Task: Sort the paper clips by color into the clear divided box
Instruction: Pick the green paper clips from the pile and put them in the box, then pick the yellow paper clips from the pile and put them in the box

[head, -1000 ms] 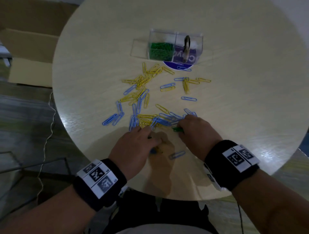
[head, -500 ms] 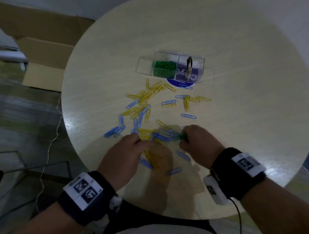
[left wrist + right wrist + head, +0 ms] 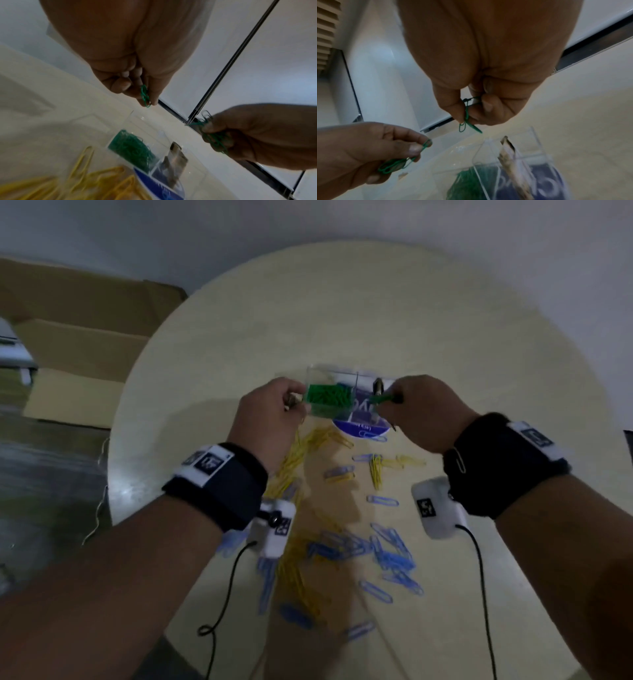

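The clear divided box point(image 3: 346, 378) stands mid-table, its left compartment full of green paper clips point(image 3: 329, 398). My left hand point(image 3: 145, 100) hovers just above the box's left end and pinches a few green clips point(image 3: 144, 94) between thumb and fingers. Over the right compartment, my right hand point(image 3: 467, 117) pinches another small bunch of green clips point(image 3: 466, 125) that dangles above the box wall point(image 3: 537, 136). Both hands appear in the head view, the left hand point(image 3: 294, 402) and the right hand point(image 3: 390, 400), on either side of the box.
Yellow clips point(image 3: 308, 446) and blue clips point(image 3: 390, 556) lie scattered on the round pale table point(image 3: 479, 371) between the box and me. A dark upright object point(image 3: 377, 386) stands in the right compartment. A blue round label point(image 3: 361, 428) lies under the box. Cardboard boxes point(image 3: 78, 337) sit left.
Both hands have lifted from the clip pile near the table's front edge and moved forward to the box, carrying green clips.
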